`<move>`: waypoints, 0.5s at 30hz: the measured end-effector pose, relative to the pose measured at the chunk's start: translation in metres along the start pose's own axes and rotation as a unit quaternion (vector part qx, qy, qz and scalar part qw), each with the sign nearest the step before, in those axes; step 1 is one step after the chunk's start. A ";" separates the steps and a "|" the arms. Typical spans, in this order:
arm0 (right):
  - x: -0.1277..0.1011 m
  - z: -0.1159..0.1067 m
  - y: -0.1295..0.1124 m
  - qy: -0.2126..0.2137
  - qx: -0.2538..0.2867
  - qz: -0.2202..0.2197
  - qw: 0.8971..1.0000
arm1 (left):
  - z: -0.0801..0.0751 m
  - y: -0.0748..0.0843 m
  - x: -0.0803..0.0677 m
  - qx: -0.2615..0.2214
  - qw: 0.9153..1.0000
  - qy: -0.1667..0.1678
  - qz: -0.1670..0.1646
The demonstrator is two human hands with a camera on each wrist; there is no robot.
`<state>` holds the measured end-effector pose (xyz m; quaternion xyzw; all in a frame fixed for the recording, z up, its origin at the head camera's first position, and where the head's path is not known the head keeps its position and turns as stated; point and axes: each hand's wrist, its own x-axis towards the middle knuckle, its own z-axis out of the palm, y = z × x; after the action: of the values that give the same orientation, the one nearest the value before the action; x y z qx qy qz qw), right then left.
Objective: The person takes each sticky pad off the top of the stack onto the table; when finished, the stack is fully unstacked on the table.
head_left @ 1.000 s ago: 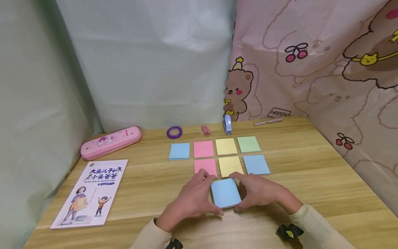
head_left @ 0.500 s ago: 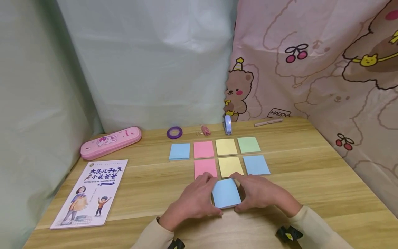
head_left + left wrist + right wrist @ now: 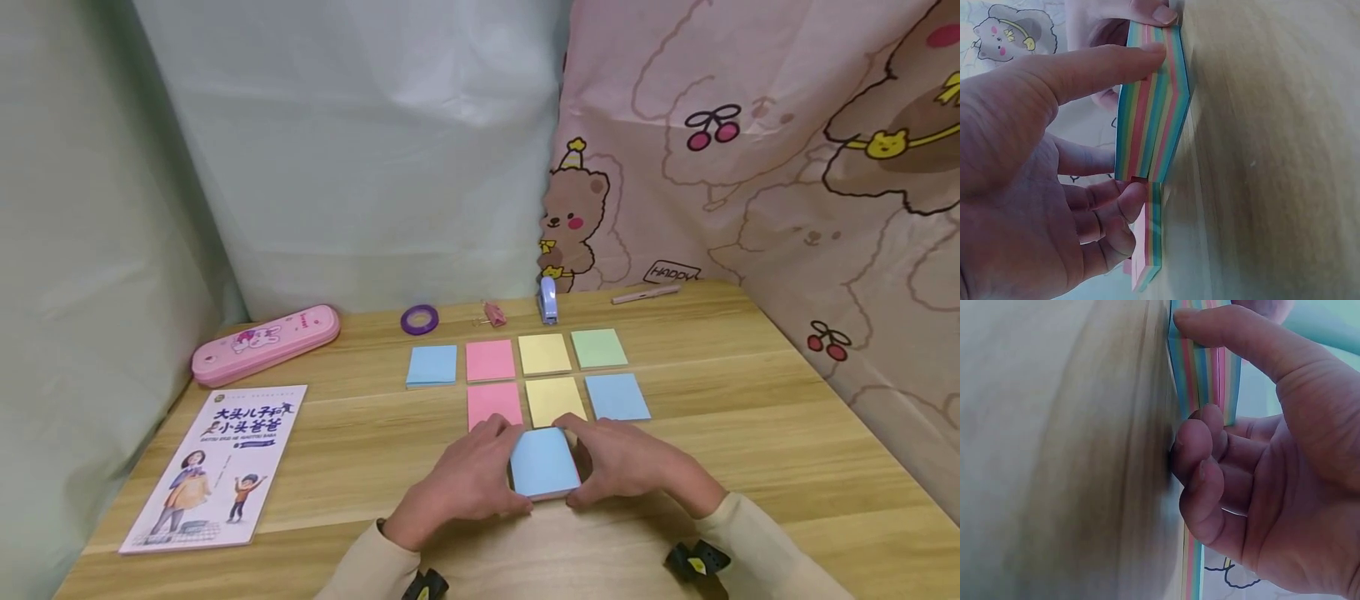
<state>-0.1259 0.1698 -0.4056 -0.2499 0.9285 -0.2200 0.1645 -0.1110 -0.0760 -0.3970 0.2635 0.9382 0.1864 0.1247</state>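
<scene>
Two hands' fingers [image 3: 501, 427] clamp a blue-topped, rainbow-layered sticky-note pad [image 3: 543, 462] by its left and right edges.

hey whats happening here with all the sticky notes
A person is holding a thick pad of sticky notes, blue sheet on top, between both hands on the wooden table. The left hand grips its left edge, the right hand its right edge. The wrist views show the pad's rainbow-striped side. Beyond it lie seven notes in two rows, and a children's book lies to the left.
</scene>
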 end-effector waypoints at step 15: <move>-0.001 0.000 0.001 0.000 0.010 -0.008 1.000 | 0.001 -0.001 -0.001 -0.012 1.000 0.006 -0.001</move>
<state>-0.1252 0.1711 -0.4055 -0.2554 0.9244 -0.2302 0.1652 -0.1107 -0.0767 -0.3979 0.2601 0.9369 0.1992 0.1223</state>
